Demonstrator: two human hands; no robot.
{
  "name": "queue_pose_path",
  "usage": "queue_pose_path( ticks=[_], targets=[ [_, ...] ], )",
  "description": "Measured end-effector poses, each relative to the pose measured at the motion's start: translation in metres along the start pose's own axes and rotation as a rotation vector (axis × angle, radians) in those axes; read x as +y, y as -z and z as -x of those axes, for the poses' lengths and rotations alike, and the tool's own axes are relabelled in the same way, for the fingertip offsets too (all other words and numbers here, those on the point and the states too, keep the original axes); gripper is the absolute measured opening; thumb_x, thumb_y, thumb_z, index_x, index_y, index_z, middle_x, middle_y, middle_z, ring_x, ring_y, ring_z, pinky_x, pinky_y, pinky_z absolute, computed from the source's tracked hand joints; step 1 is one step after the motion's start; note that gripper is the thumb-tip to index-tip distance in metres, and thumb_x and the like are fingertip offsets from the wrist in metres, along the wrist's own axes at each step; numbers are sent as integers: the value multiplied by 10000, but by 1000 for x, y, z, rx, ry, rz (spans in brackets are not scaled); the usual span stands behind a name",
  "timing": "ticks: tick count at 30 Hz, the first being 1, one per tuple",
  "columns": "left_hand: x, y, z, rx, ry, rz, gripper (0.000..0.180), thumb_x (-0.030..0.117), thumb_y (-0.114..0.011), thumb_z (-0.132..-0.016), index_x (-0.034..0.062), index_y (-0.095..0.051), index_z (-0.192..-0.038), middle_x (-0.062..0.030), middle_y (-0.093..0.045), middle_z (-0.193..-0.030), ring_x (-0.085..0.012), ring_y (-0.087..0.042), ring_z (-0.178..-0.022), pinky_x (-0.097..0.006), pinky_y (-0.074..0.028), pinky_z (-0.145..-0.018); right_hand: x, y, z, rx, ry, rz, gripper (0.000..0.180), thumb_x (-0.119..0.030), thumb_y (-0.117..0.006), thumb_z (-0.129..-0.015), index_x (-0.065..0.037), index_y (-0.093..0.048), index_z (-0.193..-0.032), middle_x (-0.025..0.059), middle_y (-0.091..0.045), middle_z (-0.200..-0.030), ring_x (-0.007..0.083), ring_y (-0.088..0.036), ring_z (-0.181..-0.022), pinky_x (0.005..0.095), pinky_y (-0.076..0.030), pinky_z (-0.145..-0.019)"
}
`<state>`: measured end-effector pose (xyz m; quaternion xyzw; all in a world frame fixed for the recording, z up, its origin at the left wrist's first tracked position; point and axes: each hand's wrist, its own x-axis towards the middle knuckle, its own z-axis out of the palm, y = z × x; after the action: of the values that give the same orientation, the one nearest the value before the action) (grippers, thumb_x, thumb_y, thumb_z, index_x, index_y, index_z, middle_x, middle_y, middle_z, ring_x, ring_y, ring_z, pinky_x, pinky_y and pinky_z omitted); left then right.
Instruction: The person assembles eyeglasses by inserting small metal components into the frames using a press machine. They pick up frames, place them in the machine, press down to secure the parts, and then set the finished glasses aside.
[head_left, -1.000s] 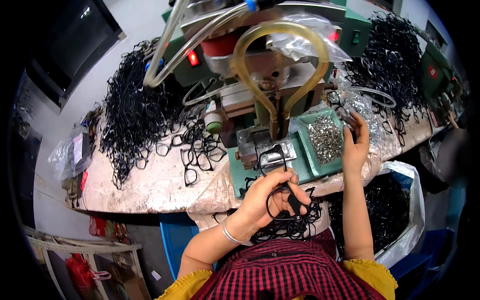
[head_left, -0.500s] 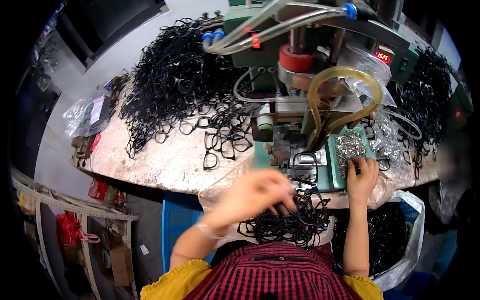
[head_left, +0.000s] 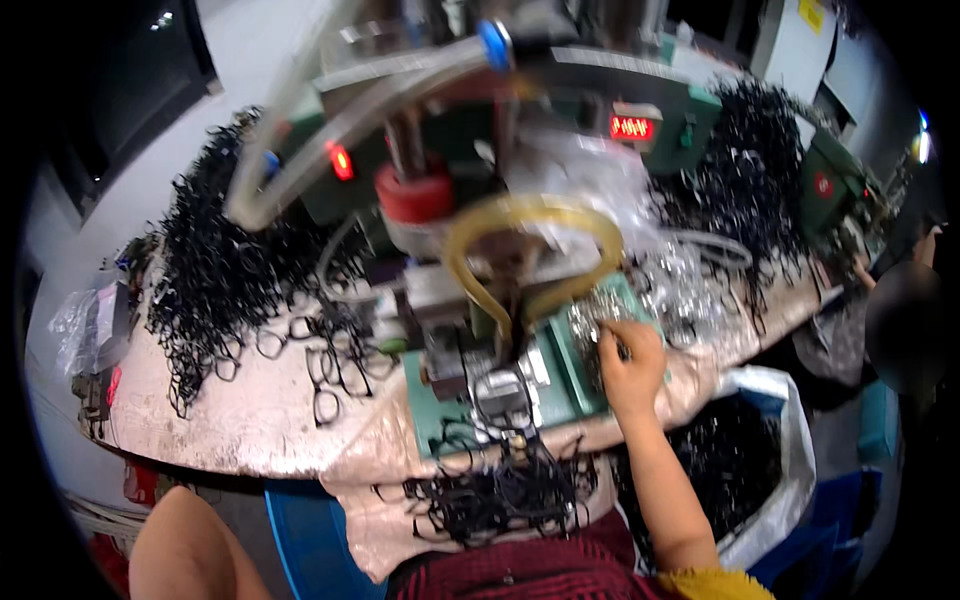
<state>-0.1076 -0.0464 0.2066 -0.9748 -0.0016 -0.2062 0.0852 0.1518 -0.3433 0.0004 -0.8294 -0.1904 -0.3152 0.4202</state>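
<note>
My right hand reaches into a green tray of small silvery metal parts. Its fingers are curled together against the parts; whatever they pinch is hidden. Only my bent left arm shows at the lower left, with its hand outside the picture. Beside the tray, a black glasses frame sits at the metal fixture of a green press machine. Closer to me, a heap of black glasses frames lies at the table's front edge.
Large piles of black frames stand at the back left and back right. A curved yellowish tube arches over the fixture. An open white sack of dark pieces is at the right, and a blue stool below the table.
My view has swung to the right and blurred. My left hand has left the spot above the heap and gone out of the picture. My right hand is still at the tray.
</note>
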Motion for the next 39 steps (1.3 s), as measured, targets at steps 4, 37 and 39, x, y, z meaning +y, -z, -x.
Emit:
queue_pose_path(
  ticks=[4,37,39],
  targets=[
    [6,2,-5,37,12,-59,248,134,-506,-972,23,-636,-1152,-94,-676,-984,-192,-641,-847,-290,-525,-725,-11,2,-12,-41,-66,-129,113,-61,-693,-788,-52,-749,-886,95,-711,-857,246,-651,-817,331,-490,-775],
    [-84,-254,72,-470,876,806,234,141,-787,-733,9,-614,-646,-16,-581,-582,-101,-503,-496,-275,-402,-467,-141,32,-12,-451,-397,-1012,557,-5,-680,-811,38,-466,-1323,97,-643,-1105,170,-593,-1039,312,-434,-979],
    [-82,-236,69,-412,956,769,186,108,-741,-802,4,-608,-724,-32,-593,-624,-109,-523,-493,-260,-408,-451,-121,46,-9,-532,-277,-891,555,-38,-689,-816,8,-511,-1339,126,-628,-1211,199,-592,-1105,338,-415,-1032]
  ],
)
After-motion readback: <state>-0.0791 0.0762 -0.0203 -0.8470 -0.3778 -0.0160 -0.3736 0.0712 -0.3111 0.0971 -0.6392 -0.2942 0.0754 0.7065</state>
